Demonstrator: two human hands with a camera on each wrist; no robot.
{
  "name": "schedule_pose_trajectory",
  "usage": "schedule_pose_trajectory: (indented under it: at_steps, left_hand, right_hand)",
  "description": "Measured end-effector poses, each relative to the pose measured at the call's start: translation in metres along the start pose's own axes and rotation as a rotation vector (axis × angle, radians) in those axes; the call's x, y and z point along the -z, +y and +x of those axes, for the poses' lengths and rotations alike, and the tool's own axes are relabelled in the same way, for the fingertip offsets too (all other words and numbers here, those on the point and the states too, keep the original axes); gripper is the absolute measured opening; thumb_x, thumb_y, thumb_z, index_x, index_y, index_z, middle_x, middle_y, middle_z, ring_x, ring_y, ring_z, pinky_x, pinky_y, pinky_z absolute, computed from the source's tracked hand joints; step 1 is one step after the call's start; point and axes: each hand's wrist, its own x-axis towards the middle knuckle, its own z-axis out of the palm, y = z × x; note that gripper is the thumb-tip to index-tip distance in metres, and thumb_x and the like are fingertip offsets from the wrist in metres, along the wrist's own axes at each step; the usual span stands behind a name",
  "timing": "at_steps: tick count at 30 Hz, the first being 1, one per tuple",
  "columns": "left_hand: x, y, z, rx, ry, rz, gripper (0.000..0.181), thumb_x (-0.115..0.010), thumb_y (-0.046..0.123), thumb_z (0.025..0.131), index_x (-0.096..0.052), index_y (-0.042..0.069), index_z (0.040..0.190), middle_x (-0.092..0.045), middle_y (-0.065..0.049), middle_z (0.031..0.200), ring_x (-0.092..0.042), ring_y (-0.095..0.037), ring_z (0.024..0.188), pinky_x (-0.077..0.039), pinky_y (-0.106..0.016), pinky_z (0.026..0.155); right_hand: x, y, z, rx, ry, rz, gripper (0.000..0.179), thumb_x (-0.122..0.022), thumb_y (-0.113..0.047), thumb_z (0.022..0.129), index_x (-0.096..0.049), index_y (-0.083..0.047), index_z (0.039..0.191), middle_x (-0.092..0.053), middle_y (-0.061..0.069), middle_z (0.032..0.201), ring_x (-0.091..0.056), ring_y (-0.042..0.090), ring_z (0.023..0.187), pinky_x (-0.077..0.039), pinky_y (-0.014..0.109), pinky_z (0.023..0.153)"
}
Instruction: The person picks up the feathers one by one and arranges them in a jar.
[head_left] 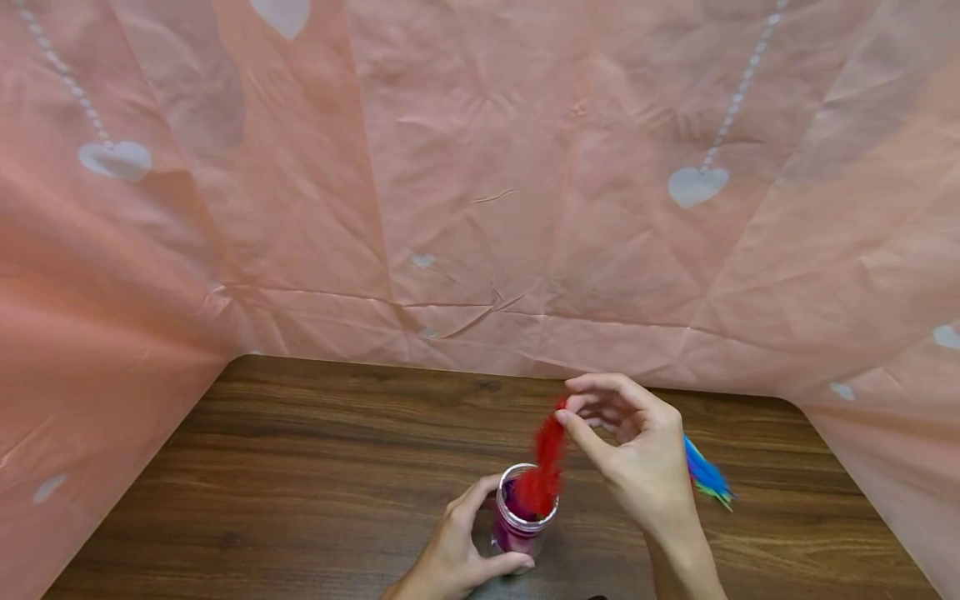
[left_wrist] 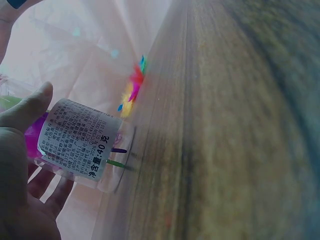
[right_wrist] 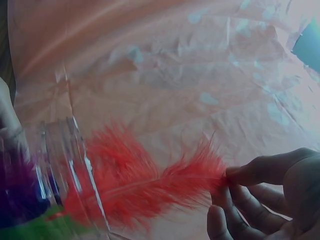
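A clear plastic jar [head_left: 517, 535] with a white printed label [left_wrist: 77, 137] stands on the table, and my left hand [head_left: 468, 546] grips it around the side. Purple and green feathers show inside it in the wrist views. Between thumb and fingertips, my right hand [head_left: 637, 446] pinches one end of a fluffy red feather [head_left: 550, 454]. The feather's other end reaches down into the jar's open mouth. In the right wrist view the red feather [right_wrist: 165, 187] spreads from the fingertips to inside the rim.
Beyond my right hand lies a small pile of colored feathers [head_left: 705, 471], partly hidden by the wrist. The dark wooden table [head_left: 300, 467] is bordered at the back and sides by a pink cloth [head_left: 465, 208] with white hearts. A small dark object [head_left: 597, 597] peeks in at the bottom edge.
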Motion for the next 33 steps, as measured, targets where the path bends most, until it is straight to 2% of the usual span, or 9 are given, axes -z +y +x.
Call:
schedule_pose_trajectory:
  at_steps: [3,8,13,18,21,25,33]
  left_hand:
    - [0.0,0.0,0.001,0.002,-0.004,-0.007,0.09,-0.097,0.007,0.069,-0.05,0.008,0.145,-0.069,-0.007,0.127,-0.067,-0.017,0.112,-0.057,-0.033,0.092]
    - [0.0,0.001,0.002,0.008,-0.011,-0.019,0.09,-0.097,0.007,0.07,-0.05,0.008,0.146,-0.068,-0.008,0.128,-0.067,-0.017,0.114,-0.056,-0.033,0.095]
    - [0.001,0.001,0.001,0.005,-0.009,-0.011,0.089,-0.096,0.006,0.069,-0.05,0.007,0.145,-0.068,-0.008,0.128,-0.067,-0.017,0.113,-0.056,-0.033,0.094]
    - [0.001,0.002,-0.001,0.038,-0.006,-0.026,0.087,-0.096,0.007,0.07,-0.051,0.008,0.145,-0.068,-0.008,0.128,-0.067,-0.016,0.111,-0.057,-0.031,0.091]
    - [0.001,0.002,-0.001,0.037,-0.006,-0.027,0.087,-0.096,0.007,0.07,-0.051,0.008,0.145,-0.069,-0.007,0.126,-0.068,-0.016,0.11,-0.058,-0.031,0.09]
    - [0.001,0.001,0.0,0.002,-0.007,-0.01,0.087,-0.096,0.007,0.07,-0.051,0.007,0.144,-0.069,-0.008,0.125,-0.068,-0.016,0.11,-0.058,-0.032,0.09]
    - [0.001,0.0,0.0,0.007,-0.012,-0.027,0.087,-0.096,0.007,0.07,-0.05,0.008,0.144,-0.068,-0.008,0.128,-0.067,-0.018,0.113,-0.057,-0.033,0.092]
  right_hand:
    - [0.003,0.002,0.001,0.037,-0.066,-0.022,0.034,-0.079,0.021,0.076,-0.072,0.004,0.105,-0.07,0.007,0.082,-0.069,0.013,0.072,-0.059,0.02,0.071]
    - [0.009,0.005,0.002,0.07,-0.234,-0.068,0.04,-0.079,0.017,0.079,-0.071,-0.001,0.113,-0.07,0.005,0.084,-0.068,0.014,0.073,-0.06,0.023,0.074]
    - [0.011,0.006,0.001,0.067,-0.315,-0.074,0.04,-0.079,0.015,0.081,-0.07,-0.002,0.116,-0.071,0.004,0.085,-0.068,0.015,0.073,-0.06,0.024,0.073]
    - [0.01,0.006,0.001,0.054,-0.322,-0.075,0.038,-0.079,0.012,0.083,-0.07,-0.003,0.117,-0.072,0.004,0.088,-0.07,0.015,0.075,-0.06,0.025,0.073]
    - [0.011,0.006,0.002,0.03,-0.303,-0.083,0.037,-0.078,0.011,0.085,-0.07,-0.004,0.118,-0.073,0.004,0.089,-0.071,0.016,0.076,-0.06,0.025,0.073]
    - [0.012,0.007,0.003,0.007,-0.284,-0.095,0.036,-0.077,0.011,0.085,-0.07,-0.004,0.117,-0.074,0.005,0.088,-0.072,0.017,0.075,-0.059,0.024,0.071]
    - [0.016,0.008,0.004,0.002,-0.258,-0.091,0.034,-0.075,0.012,0.087,-0.07,-0.002,0.117,-0.074,0.006,0.089,-0.072,0.016,0.077,-0.059,0.024,0.072]
